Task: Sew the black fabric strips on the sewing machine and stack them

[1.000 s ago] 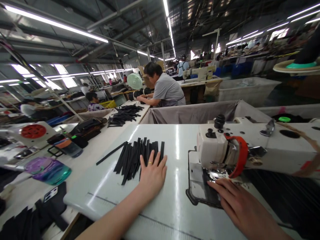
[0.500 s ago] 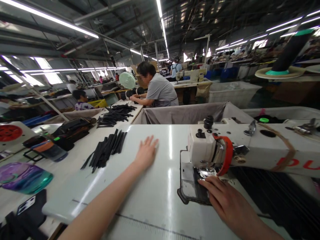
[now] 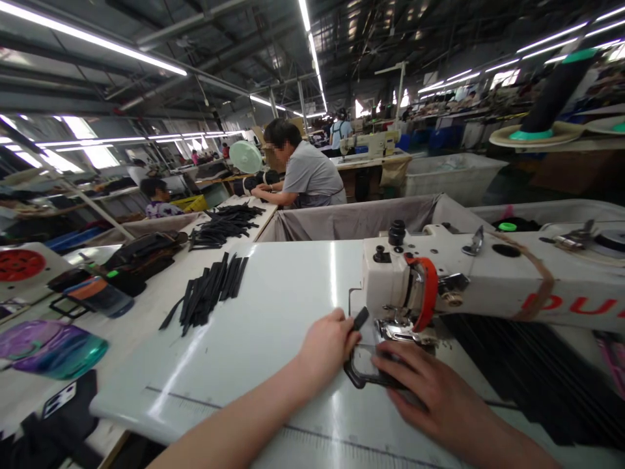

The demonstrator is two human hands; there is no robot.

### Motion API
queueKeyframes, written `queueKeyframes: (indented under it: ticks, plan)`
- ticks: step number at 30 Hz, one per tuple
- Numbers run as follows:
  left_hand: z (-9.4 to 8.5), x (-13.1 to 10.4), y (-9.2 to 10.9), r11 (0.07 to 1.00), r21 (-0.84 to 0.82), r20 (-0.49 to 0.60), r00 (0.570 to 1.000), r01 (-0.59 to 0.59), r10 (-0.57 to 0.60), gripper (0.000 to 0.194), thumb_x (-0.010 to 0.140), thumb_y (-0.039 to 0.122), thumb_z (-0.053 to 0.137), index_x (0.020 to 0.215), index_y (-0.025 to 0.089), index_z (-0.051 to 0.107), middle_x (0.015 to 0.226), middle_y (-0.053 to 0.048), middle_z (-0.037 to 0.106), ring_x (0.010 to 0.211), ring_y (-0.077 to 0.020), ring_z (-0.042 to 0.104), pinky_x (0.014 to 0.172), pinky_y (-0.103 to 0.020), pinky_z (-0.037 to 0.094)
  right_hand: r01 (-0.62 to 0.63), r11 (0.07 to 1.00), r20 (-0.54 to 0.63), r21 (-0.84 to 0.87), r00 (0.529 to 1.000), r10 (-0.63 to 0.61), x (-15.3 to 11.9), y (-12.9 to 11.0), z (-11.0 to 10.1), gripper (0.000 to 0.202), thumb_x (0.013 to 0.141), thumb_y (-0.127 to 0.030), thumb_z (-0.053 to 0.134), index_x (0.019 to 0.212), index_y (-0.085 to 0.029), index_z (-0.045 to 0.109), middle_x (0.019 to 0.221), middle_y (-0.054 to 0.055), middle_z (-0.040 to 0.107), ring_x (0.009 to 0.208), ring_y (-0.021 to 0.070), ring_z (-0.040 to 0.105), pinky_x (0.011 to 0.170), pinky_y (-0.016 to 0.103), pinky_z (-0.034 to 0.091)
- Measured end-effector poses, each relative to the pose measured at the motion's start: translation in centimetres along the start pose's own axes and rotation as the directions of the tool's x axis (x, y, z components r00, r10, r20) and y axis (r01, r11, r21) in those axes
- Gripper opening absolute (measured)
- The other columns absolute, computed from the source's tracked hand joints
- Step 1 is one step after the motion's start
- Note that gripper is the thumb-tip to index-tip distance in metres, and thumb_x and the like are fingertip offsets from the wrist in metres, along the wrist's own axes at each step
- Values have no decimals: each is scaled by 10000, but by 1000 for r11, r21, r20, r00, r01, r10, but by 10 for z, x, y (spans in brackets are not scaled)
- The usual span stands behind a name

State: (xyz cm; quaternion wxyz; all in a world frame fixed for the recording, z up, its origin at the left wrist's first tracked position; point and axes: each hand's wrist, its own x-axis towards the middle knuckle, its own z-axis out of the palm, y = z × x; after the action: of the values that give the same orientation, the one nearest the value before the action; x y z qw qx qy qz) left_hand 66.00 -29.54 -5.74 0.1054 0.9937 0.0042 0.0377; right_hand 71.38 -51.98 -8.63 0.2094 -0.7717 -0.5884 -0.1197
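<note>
My left hand [image 3: 328, 342] is closed, pinching a short black strip [image 3: 361, 318] whose end sticks up past the fingers, left of the presser foot. My right hand [image 3: 430, 381] lies with fingers stretched out flat at the front of the sewing machine's [image 3: 385, 277] plate. Beneath those fingers is dark material, mostly hidden by the hand. The metal presser foot [image 3: 398, 330] is just beyond my right fingertips. A red curved guard [image 3: 428, 293] is mounted on the machine head.
Cut black strips [image 3: 212, 290] lie in a pile at left, with another pile [image 3: 227, 225] farther back. Long black strips [image 3: 527, 371] lie under the machine arm. A purple-teal bottle [image 3: 53, 348] and phone [image 3: 61, 398] sit at left. A co-worker [image 3: 312, 172] works beyond a cloth-lined bin [image 3: 351, 220].
My left hand has moved right and toward me from the open tabletop to the machine plate, and now pinches a black strip. My right hand stays beside the presser foot.
</note>
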Motion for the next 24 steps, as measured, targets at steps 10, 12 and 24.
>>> queueKeyframes:
  ticks: [10,12,24]
  plan:
    - [19,-19,21,935,-277,-165,970,-220,180,270,914,208,612,1183,225,632,1278,-68,619,1204,-238,544,1038,-410,454,-62,995,26,73,998,60,-7,5,-1,370,880,-249,632,1250,-258,643,1281,89,636,1131,240,634,931,369,557]
    - [23,-17,23,929,-300,-184,969,-215,165,281,920,167,584,1198,195,618,1267,-75,634,1217,-227,546,1073,-402,438,-76,996,5,41,997,76,-9,9,1,355,895,-226,602,1246,-258,645,1282,87,636,1133,237,633,931,376,557]
    - [31,-16,25,898,-357,-236,955,-256,178,221,931,187,581,1134,177,667,1260,-72,661,1226,-236,571,1094,-404,449,-40,998,101,48,994,35,-13,2,-16,676,651,-612,785,1192,-221,674,1250,131,635,1101,311,631,881,422,571]
